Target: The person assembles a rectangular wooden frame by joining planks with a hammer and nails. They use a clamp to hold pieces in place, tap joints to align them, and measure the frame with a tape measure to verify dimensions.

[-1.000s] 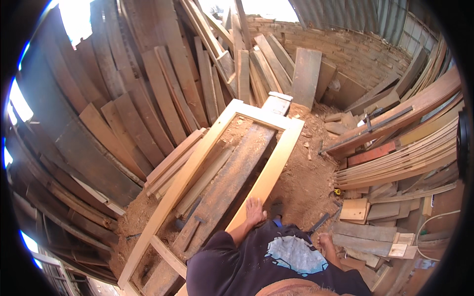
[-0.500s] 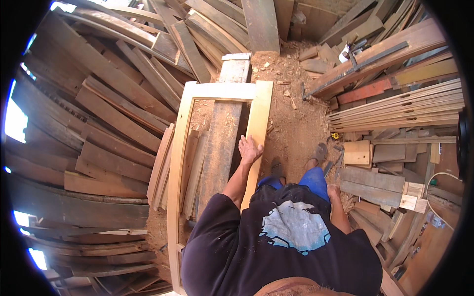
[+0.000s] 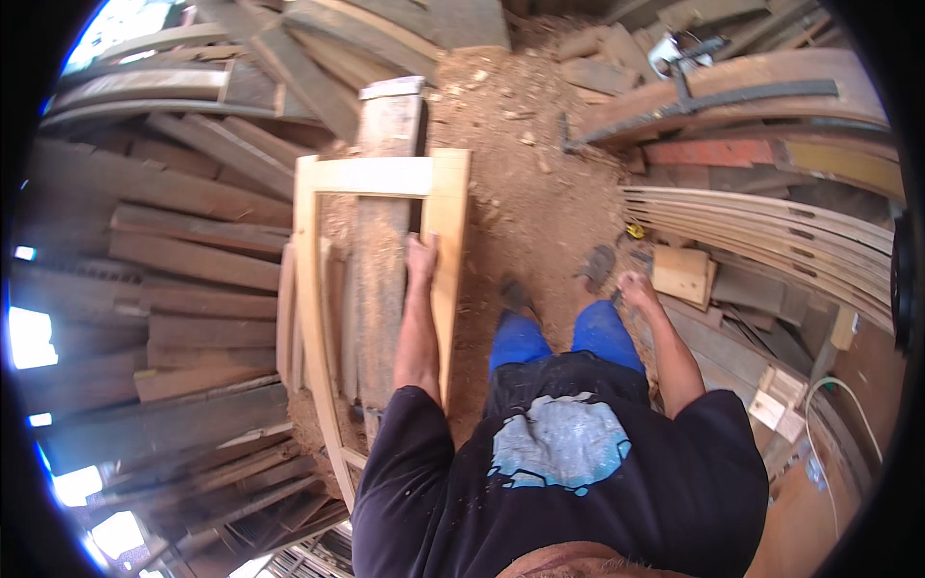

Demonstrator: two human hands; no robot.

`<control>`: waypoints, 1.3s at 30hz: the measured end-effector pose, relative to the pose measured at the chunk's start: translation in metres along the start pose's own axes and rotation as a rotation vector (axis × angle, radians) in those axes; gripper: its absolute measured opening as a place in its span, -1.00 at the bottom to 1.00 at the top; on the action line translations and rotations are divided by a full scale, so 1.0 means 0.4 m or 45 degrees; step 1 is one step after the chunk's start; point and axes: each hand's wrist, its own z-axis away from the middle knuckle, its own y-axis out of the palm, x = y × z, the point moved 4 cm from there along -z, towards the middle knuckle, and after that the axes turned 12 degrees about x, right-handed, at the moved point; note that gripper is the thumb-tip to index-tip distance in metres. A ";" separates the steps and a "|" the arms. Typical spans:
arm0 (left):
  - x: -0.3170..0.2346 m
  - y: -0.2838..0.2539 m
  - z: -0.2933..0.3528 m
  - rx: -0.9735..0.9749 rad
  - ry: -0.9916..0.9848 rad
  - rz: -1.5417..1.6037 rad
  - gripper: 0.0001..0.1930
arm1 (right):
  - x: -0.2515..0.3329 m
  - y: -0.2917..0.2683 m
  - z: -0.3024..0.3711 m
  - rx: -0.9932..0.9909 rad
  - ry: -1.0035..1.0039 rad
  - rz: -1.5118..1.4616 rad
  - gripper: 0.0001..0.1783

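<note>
A pale wooden frame [image 3: 376,177] with a crossbar low down lies across a worn, dusty plank [image 3: 383,289]. My left hand [image 3: 422,258] is closed around the inner edge of the frame's right-hand upright. Its fingertips are partly hidden by the wood. Out to the right, my right hand [image 3: 636,289] hangs beside my knee with its fingers curled. Whether anything sits inside that fist is too small to make out; it is apart from the frame.
Stacked boards [image 3: 212,260] crowd the left side. At the right lie a long dark bar clamp [image 3: 713,99] on a beam, a bundle of slotted slats [image 3: 761,222], small wood blocks [image 3: 680,274] and a yellow tape measure [image 3: 634,231]. Shavings cover the dirt floor [image 3: 520,202].
My left hand went from lying spread on the upright to gripping its inner edge. My right hand came forward and outward from beside my thigh. The whole view has shifted and turned.
</note>
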 end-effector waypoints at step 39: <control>-0.209 -0.021 -0.201 0.220 -0.193 1.065 -0.40 | -0.967 0.101 -0.889 -0.217 0.146 0.345 -0.06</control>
